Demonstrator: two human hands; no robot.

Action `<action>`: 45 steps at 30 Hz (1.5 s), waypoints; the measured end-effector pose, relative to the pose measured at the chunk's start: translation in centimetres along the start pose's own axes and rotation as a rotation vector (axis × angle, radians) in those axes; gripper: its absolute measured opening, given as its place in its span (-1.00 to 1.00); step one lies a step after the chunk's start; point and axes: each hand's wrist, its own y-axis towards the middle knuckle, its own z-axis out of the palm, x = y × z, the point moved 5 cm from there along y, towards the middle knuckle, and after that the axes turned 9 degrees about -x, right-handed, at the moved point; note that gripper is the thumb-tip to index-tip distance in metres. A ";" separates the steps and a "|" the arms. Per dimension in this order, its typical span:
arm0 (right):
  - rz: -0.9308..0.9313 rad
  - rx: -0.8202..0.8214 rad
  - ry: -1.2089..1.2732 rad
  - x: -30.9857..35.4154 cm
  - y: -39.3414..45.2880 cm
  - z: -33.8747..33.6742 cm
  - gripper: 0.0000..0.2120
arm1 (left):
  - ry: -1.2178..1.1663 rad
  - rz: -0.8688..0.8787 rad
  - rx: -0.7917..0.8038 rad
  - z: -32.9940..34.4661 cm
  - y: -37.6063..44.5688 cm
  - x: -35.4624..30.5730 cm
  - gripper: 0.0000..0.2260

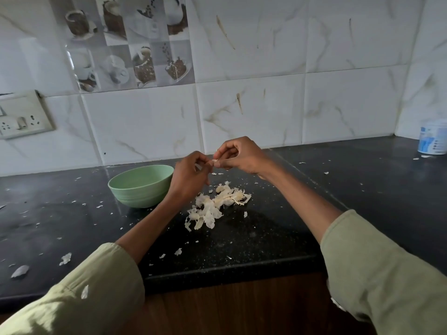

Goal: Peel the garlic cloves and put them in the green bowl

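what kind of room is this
Most likely a home kitchen. A dark stone counter runs along a tiled wall with coffee-cup picture tiles, and both hands peel garlic over a pile of skins beside a green bowl.

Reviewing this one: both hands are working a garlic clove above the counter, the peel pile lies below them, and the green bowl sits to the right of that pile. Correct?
Not quite. In the head view the green bowl sits to the left of the peel pile, not the right. The rest holds: left hand and right hand pinch a garlic clove above the counter.

Black counter (278, 238) w/ bowl (141, 187), skins (217, 206), maybe tin (433, 140)
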 end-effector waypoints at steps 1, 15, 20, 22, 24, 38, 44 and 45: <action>0.000 -0.005 -0.003 0.0 0.0 0.0 -0.74 | -0.024 -0.011 -0.005 -0.1 0.0 0.0 -0.87; 0.051 0.058 0.051 0.1 -0.3 0.1 -0.73 | -0.048 0.005 0.023 -0.2 -0.2 -0.6 -0.90; 0.095 0.069 0.136 0.0 -0.3 0.3 -0.72 | -0.074 -0.003 0.020 -0.3 -0.1 -1.0 -0.93; 0.147 0.068 0.205 -0.1 -0.4 0.2 -0.72 | -0.111 -0.014 0.029 -0.3 0.0 -1.0 -0.93; 0.201 0.064 0.274 -0.2 -0.4 0.2 -0.73 | -0.129 -0.007 0.042 -0.2 0.0 -1.2 -0.93; 0.311 0.010 0.470 -0.6 -0.3 -0.6 -0.76 | 0.157 0.144 0.075 0.5 -0.3 -1.1 -0.84; 0.293 0.071 0.366 -0.3 -0.4 -0.2 -0.76 | 0.192 0.112 0.016 -0.4 0.0 -1.1 -0.86; 0.294 0.072 0.359 -0.3 -0.4 -0.2 -0.76 | 0.188 0.114 0.016 -0.4 0.0 -1.0 -0.87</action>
